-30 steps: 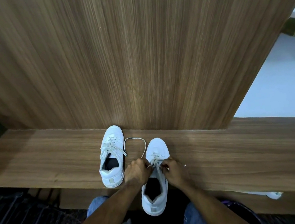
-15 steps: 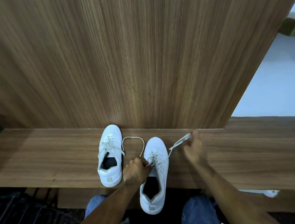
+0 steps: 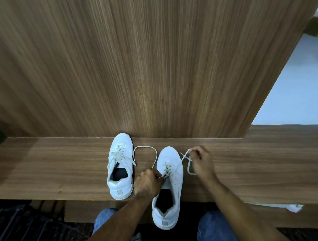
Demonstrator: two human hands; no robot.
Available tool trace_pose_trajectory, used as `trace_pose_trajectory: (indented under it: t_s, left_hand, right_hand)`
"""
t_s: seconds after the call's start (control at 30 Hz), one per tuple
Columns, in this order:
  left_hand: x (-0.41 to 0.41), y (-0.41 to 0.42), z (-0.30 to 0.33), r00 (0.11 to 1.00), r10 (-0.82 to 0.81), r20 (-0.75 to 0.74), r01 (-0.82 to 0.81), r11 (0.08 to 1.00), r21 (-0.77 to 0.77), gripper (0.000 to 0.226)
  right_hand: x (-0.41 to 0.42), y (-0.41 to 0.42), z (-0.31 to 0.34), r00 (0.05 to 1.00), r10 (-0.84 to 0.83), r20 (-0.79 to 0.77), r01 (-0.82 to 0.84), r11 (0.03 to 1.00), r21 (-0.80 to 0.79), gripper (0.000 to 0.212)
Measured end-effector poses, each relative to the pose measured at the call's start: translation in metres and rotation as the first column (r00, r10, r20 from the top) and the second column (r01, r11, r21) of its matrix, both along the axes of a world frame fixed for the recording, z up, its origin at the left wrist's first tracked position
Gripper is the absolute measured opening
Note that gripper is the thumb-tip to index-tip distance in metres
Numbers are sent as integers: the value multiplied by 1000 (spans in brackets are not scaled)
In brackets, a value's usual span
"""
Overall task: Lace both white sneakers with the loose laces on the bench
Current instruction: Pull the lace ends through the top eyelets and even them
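White sneakers sit on a wooden bench. The left sneaker looks laced. The left hand pinches the lace at the right sneaker eyelets (likely steadying it). The right hand, curled around the lace end, has drawn back nearer the shoe than half a second ago.

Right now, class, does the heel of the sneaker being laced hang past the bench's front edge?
Yes, the right sneaker has its heel out beyond the front edge of the bench, above the person's lap.
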State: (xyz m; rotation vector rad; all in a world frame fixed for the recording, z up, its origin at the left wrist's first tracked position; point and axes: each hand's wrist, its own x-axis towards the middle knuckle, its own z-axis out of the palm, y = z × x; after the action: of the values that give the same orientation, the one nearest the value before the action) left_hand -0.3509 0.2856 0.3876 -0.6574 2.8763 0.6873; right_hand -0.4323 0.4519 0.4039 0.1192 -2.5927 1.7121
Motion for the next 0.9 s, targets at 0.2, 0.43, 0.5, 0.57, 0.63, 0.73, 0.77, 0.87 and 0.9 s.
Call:
trace_pose_trajectory:
  t_s: [0.2, 0.43, 0.5, 0.57, 0.63, 0.73, 0.77, 0.87, 0.9]
  left_hand:
    - [1, 1, -4, 1000, 22, 20, -23, 998, 60, 29]
    - [2, -24, -12, 995, -97, -9, 90, 877, 471, 20]
    - [3, -28, -10, 984, -175, 28, 144, 883, 446, 20]
    - [2, -27, -10, 983, -180, 28, 157, 915, 372, 18]
    - [-1, -24, -5, 977, -206, 47, 193, 961, 198, 18]
    - [-7, -23, 1, 954, -289, 77, 299, 935, -193, 30]
    - [-8, -27, 1, 946, -309, 97, 324, 897, -301, 33]
    - [-8, -43, -6, 936, -313, 158, 351, 831, -431, 31]
    - [-8, -45, -8, 934, -306, 182, 356, 826, -437, 32]
  right_hand:
    - [-1, 16, -3, 994, 27, -102, 6, 950, 311, 12]
    - [40, 0, -31, 904, 410, 118, -396, 705, 588, 39]
    - [46, -9, -29, 910, 400, 111, -375, 679, 631, 31]
    - [47, -12, -27, 929, 361, 82, -317, 660, 681, 28]
    - [47, -13, -25, 929, 364, 64, -293, 621, 727, 28]
    - [43, -7, -22, 934, 356, 39, -255, 583, 771, 25]
    - [40, -4, -22, 930, 366, 32, -241, 544, 804, 24]
    - [31, 0, -22, 894, 446, 38, -233, 390, 891, 21]
    - [30, -1, -22, 886, 462, 35, -228, 368, 901, 22]
